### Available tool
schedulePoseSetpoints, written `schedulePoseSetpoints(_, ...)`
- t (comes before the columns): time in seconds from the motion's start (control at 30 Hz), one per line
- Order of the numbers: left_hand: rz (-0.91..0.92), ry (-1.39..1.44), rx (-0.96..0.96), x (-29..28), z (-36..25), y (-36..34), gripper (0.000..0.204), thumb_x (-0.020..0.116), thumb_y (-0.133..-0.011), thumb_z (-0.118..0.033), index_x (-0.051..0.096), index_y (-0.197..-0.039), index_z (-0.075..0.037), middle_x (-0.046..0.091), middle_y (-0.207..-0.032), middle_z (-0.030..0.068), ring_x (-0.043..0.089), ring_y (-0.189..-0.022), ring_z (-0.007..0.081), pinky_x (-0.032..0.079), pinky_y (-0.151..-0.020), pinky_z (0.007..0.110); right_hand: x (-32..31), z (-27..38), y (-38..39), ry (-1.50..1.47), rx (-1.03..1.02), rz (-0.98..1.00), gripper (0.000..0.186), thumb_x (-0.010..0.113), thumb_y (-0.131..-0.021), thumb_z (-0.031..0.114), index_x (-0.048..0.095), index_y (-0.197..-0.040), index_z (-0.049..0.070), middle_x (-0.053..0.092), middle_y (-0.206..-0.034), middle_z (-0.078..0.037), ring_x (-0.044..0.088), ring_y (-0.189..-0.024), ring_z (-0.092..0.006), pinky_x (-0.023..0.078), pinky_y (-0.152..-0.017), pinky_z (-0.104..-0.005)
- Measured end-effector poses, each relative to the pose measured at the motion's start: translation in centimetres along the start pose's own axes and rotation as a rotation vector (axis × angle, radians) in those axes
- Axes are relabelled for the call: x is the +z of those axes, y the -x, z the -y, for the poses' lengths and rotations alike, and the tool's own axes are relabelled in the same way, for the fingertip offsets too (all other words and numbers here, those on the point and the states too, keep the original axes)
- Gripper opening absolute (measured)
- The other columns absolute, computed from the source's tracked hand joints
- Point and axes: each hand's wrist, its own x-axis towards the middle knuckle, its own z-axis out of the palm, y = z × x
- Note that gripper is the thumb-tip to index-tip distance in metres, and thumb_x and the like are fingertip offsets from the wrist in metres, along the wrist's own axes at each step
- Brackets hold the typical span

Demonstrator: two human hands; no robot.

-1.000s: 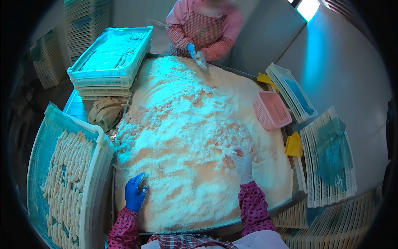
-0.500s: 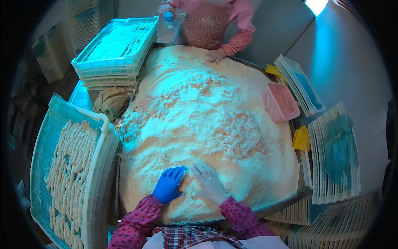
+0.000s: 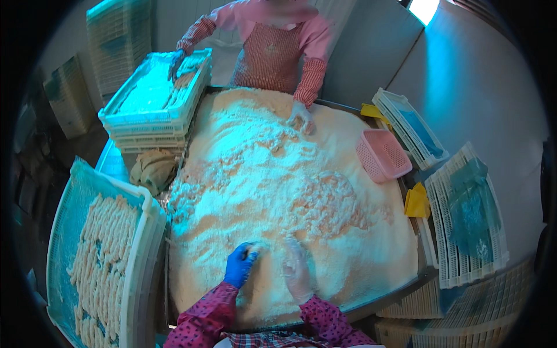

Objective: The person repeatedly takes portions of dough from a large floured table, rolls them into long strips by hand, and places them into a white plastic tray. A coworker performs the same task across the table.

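Observation:
A broad heap of pale, flour-like powder [image 3: 342, 272] covers the worktable, with coated lumpy pieces [image 3: 328, 203] bunched right of its middle. My left hand [image 3: 239, 267], in a blue glove, is closed just above the powder near the front edge. A small pale, powdered piece [image 3: 253, 249] shows at its curled fingertips; its exact kind is unclear. To its right, my right hand [image 3: 297, 274] in a whitish see-through glove is low over the powder. Its fingers blur into the pale powder, so their grip is hidden.
Stacked trays [image 3: 148, 232] at left hold rows of coated strips. Across the table a co-worker [image 3: 275, 52] reaches into another tray stack [image 3: 145, 124]. A pink basket [image 3: 383, 156], yellow cloths [image 3: 416, 201] and white crates [image 3: 467, 220] line the right side. A brown cloth bundle [image 3: 154, 171] lies at left.
My flat, spread left hand has curled closed and lifted slightly; my right hand has shifted a little rightward. The co-worker's gloved hand has gone into the far-left tray. The whole view has shifted slightly.

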Motion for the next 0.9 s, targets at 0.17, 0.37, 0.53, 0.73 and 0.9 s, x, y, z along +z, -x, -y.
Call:
schedulePoseSetpoints(0.17,0.142,1.057,-0.495,0.1,-4.3,3.0,0.038,0.045,-0.096,-0.034,0.048,-0.124,-0.008,0.058,-0.105,0.0086,0.055,-0.085,0.023,0.046,-0.08,0.037,1.3,-0.3,-1.7,-0.11,0.03,-0.058,0.046,0.046,-0.09,0.015,0.042,-0.134,0.002,0.045,-0.134,-0.018,0.039,-0.126,-0.0324,0.028,-0.106,-0.0411)
schedulePoseSetpoints(0.37,0.014,1.041,-0.588,0.6,-5.6,6.9,0.047,0.044,-0.095,-0.025,0.035,-0.138,-0.011,0.038,-0.138,0.0113,0.036,-0.126,0.0248,0.029,-0.106,0.037,3.4,2.7,-0.6,0.25,-0.281,0.204,0.05,0.035,-0.094,0.036,0.038,-0.141,0.02,0.028,-0.149,-0.008,0.017,-0.139,-0.0317,0.005,-0.112,-0.0496)
schedulePoseSetpoints(0.53,-0.084,1.188,0.127,6.3,-7.0,5.8,0.054,0.047,-0.089,-0.023,0.033,-0.139,-0.011,0.03,-0.144,0.0135,0.026,-0.134,0.0306,0.02,-0.11,0.043,4.6,3.4,1.6,-0.036,-0.376,0.292,0.051,0.036,-0.093,0.037,0.038,-0.14,0.019,0.025,-0.15,-0.01,0.012,-0.141,-0.0324,0.002,-0.112,-0.0497)
schedulePoseSetpoints(0.73,-0.009,0.86,0.058,4.5,-1.4,5.9,0.049,0.044,-0.095,-0.039,0.038,-0.135,-0.01,0.045,-0.133,0.0112,0.046,-0.118,0.0268,0.039,-0.099,0.038,1.7,3.9,-0.1,-0.239,-0.263,0.298,0.059,0.044,-0.091,0.033,0.03,-0.142,0.006,0.025,-0.148,-0.015,0.021,-0.138,-0.032,0.014,-0.111,-0.0452)
schedulePoseSetpoints(0.9,0.243,1.307,-0.432,-5.2,-1.4,7.2,0.048,0.044,-0.096,-0.036,0.041,-0.13,-0.002,0.056,-0.107,0.0097,0.055,-0.091,0.0194,0.047,-0.08,0.031,-2.1,-2.3,-4.8,0.252,0.115,-0.049,0.053,0.065,-0.076,0.021,0.048,-0.123,0.003,0.055,-0.113,-0.019,0.052,-0.104,-0.0356,0.042,-0.089,-0.0456)
